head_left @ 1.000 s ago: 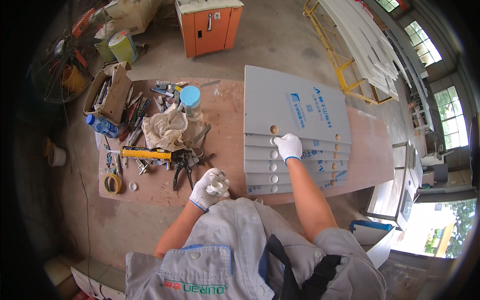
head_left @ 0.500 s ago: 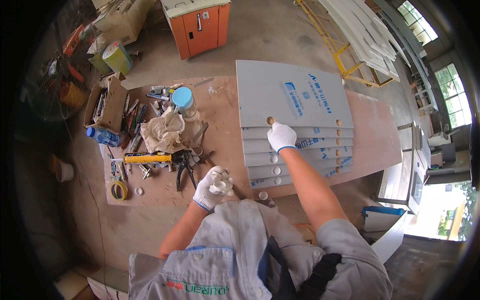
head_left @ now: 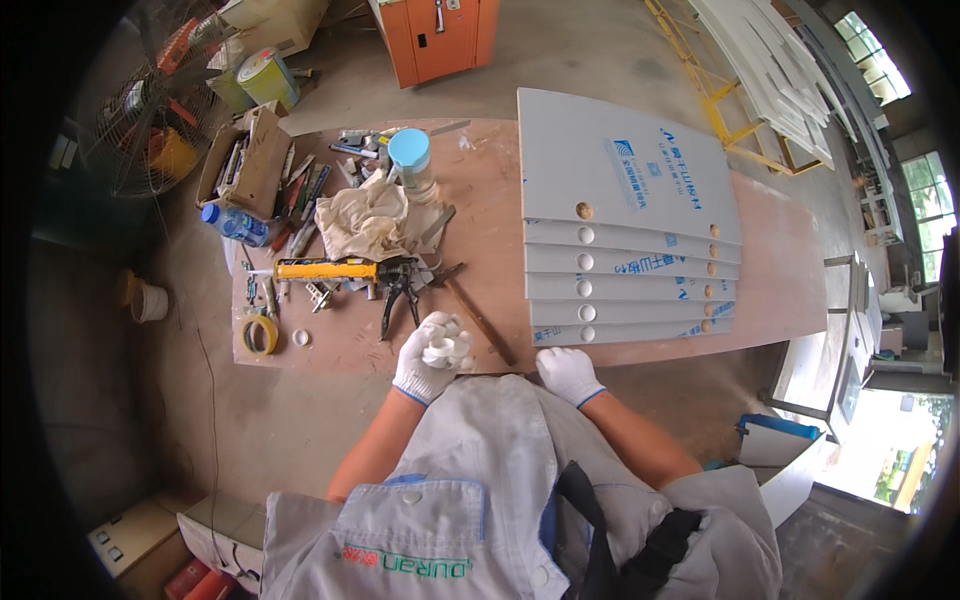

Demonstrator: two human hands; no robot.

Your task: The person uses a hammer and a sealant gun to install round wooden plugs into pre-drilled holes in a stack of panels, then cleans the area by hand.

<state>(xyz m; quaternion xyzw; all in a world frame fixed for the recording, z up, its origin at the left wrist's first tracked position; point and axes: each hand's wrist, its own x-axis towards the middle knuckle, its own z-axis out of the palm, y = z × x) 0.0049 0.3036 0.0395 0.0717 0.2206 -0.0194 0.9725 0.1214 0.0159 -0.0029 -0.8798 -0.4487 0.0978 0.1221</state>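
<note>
My left hand, in a white knit glove, is closed around several small white round caps near the table's front edge. Gloved in the same way, my right hand is at that edge too, just below the panels, its fingers curled in. What those fingers hold, if anything, is hidden. Grey panels lie stacked in overlapping steps to the right. A bare brown round hole shows on the top panel's left side. Below it, a column of white caps fills the holes of the lower panels.
Left on the table are a yellow caulking gun, a hammer, crumpled cloth, a blue-lidded jar, a bottle, a tape roll and a white ring. An orange cabinet stands beyond.
My right hand has left the top panel's left hole and come back to the table's front edge. My left hand keeps the caps. The whole view has shifted slightly.
</note>
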